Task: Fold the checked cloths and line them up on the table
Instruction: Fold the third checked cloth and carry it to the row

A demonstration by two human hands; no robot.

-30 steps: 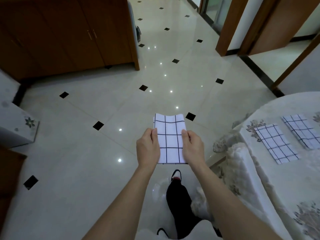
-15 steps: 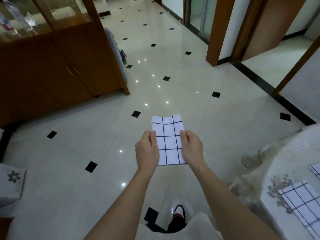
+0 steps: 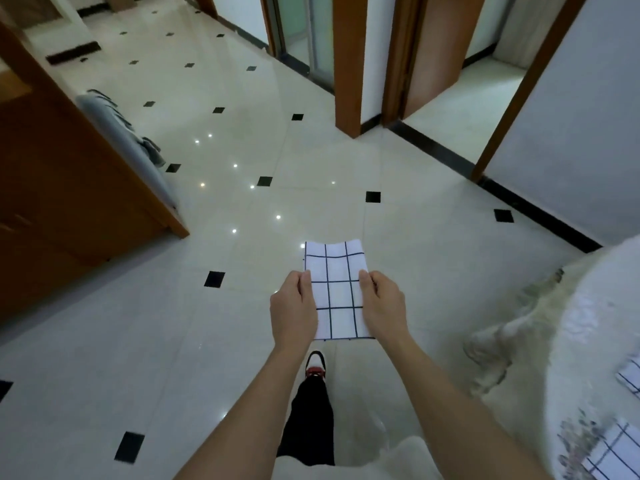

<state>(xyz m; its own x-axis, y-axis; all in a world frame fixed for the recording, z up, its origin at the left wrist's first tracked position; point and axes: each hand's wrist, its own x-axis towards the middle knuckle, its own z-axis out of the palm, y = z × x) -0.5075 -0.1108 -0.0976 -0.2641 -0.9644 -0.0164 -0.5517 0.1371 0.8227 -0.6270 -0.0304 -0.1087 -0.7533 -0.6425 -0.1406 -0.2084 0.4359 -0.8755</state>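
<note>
White checked cloth (image 3: 337,292) in 2 hands (image 3: 293,313) (image 3: 382,311)

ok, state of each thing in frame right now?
checked cloth, folded, held off the table over the floor
left hand, pinches the cloth's left edge
right hand, pinches its right edge
cloths on table, lying flat, mostly out of frame
table, draped in a pale tablecloth

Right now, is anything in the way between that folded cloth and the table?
Nothing visible. The left hand and right hand hold the cloth above the floor; the table stands to its right, only floor between. Most of the table is out of view.
</note>
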